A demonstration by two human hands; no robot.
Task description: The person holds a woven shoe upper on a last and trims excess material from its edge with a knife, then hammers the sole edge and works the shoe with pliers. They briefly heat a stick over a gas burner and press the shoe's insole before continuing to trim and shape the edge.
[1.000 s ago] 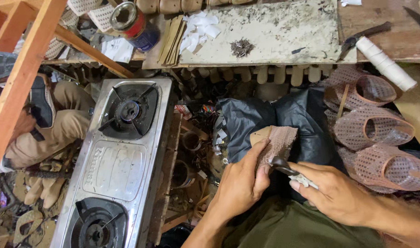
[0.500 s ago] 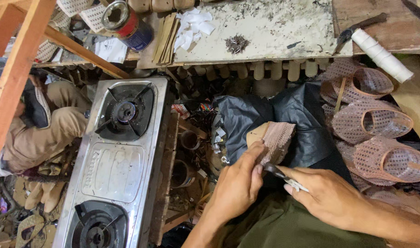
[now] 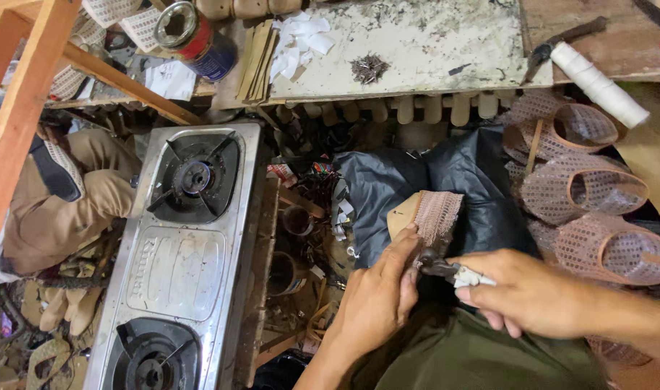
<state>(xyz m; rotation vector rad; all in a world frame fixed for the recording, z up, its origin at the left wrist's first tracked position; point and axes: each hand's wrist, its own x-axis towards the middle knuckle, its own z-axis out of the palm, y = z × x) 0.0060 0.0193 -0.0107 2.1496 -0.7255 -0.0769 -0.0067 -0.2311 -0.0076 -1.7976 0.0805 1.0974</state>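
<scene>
The two-burner gas stove (image 3: pixel 182 253) is the biggest thing in view and serves as landmark. Beyond its far end runs the stained bench (image 3: pixel 431 50), carrying a pile of small dark tacks (image 3: pixel 368 68), a tin can (image 3: pixel 194 37) and a white roll (image 3: pixel 597 83). Well to the stove's right lies a black bag (image 3: pixel 431 188), and past that a stack of pink mesh shoe uppers (image 3: pixel 590 209). On the stove's left another person's knee in tan trousers (image 3: pixel 70 202) shows.

Right of the stove, over the bag, the left hand (image 3: pixel 377 300) is clamped around a shoe last with pink mesh upper (image 3: pixel 427 217), fingers pressed along its side. The right hand (image 3: pixel 532 292) is closed on pliers (image 3: pixel 445 269), their nose at the mesh edge, just beside the left fingertips.

The judgement on risk: a slip of the pliers could nip the left fingers or tear the open mesh. The floor around the stove is crowded with scraps and cups.
</scene>
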